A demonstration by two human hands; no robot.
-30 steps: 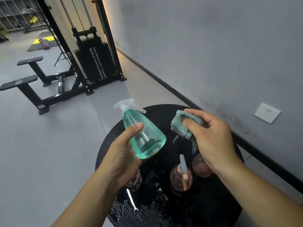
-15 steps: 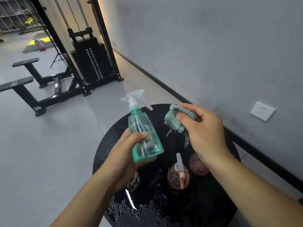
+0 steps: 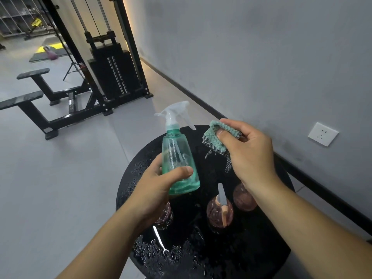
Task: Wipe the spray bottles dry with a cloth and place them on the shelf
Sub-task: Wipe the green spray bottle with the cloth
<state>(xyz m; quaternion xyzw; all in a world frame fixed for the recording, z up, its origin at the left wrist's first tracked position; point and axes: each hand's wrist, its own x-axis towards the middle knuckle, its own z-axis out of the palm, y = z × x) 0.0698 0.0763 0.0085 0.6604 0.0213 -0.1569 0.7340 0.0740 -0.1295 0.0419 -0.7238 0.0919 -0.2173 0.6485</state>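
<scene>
The person is standing over a small round black tabletop [image 3: 261, 248] and is holding a green spray bottle [image 3: 178, 160] in the left hand [image 3: 155, 190]. The fingers are closing around the lower part of the bottle, with the thumb lying across its front, and the bottle is standing almost upright in the air above the tabletop, its clear trigger head at the top. The right hand [image 3: 249, 154] is pinching a folded green cloth [image 3: 218, 137] between thumb and fingers, just beside the bottle but not touching it.

I am judging that the task is only at its beginning. Small drops are showing on the side of the green bottle, so the wiping of it is not finished. Three pink bottles [image 3: 220, 211] are waiting on the tabletop, which is wet, with water lying near its front edge. One of them is mostly hidden under the left hand. No shelf near the tabletop is appearing in the view, so I cannot tell if any bottle is already put away. All bottles seem to be left to dry and place.

Compared with one second ago, the bottle is turning from a strong tilt, with its bottom facing the person, to nearly upright. The left hand is now gripping lower on the body. The cloth is staying at almost the same place beside the bottle.
</scene>
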